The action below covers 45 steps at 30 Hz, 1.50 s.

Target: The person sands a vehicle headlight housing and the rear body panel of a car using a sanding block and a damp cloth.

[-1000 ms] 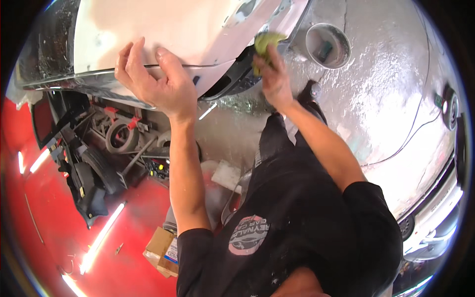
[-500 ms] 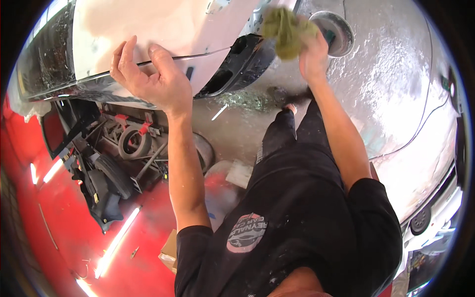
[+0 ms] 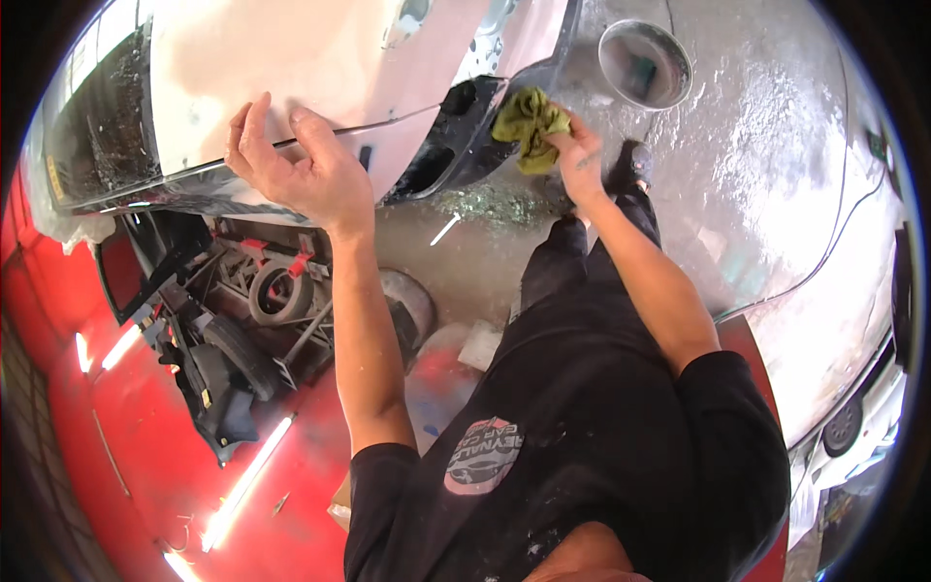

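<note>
A crumpled olive-green cloth (image 3: 531,128) hangs from my right hand (image 3: 580,160), pinched by its fingers, just beside the car's dark bumper end. My left hand (image 3: 308,175) is raised with fingers apart and bent, holding nothing, over the lower edge of a pale, primed car body panel (image 3: 262,68). Whether its fingertips touch the panel I cannot tell. A dark seam runs along the panel from near my left fingers toward an opening in the black bumper (image 3: 441,145). Past my right hand stands a round metal bucket (image 3: 621,82) with something dark green inside.
Wet grey floor (image 3: 766,145) spreads to the right, crossed by a dark cable (image 3: 829,254). To the left, a tire (image 3: 281,294), metal frames and dark car parts lie by a red wall (image 3: 97,407) with lit tubes (image 3: 247,483). A white car (image 3: 853,436) stands at far right.
My right hand has brought the cloth away from the bucket, down and left to the bumper. My left hand stays over the panel edge, while the view has shifted slightly.
</note>
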Motion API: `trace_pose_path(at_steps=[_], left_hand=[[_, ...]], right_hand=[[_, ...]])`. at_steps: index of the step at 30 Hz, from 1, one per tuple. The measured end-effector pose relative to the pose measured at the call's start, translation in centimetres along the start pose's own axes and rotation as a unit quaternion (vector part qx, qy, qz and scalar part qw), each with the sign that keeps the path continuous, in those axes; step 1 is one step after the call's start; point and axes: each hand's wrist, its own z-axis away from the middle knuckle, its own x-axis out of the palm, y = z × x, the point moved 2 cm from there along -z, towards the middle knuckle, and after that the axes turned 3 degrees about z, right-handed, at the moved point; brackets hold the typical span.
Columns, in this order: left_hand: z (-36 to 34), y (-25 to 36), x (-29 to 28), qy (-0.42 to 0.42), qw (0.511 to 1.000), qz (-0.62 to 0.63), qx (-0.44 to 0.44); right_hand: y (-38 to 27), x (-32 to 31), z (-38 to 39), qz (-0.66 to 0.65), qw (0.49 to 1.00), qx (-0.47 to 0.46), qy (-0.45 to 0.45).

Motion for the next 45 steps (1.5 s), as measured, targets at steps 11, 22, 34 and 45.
trace_pose_path(at_steps=[11,22,34,45], left_hand=[[0.1,-0.2,0.1,-0.012,0.999,-0.038,0.029],[-0.2,0.1,-0.1,-0.003,0.999,-0.045,0.019],[-0.1,0.9,0.8,-0.006,0.997,-0.081,-0.013],[-0.2,1.0,-0.1,-0.037,0.988,-0.146,-0.017]], right_hand=[[-5.4,1.6,-4.9,0.110,0.957,-0.263,0.050],[-8.0,2.4,-7.0,0.411,0.778,-0.470,-0.064],[-9.0,0.8,-18.7,0.223,0.850,-0.458,0.134],[-11.1,1.7,-18.4,0.236,0.908,-0.346,-0.002]])
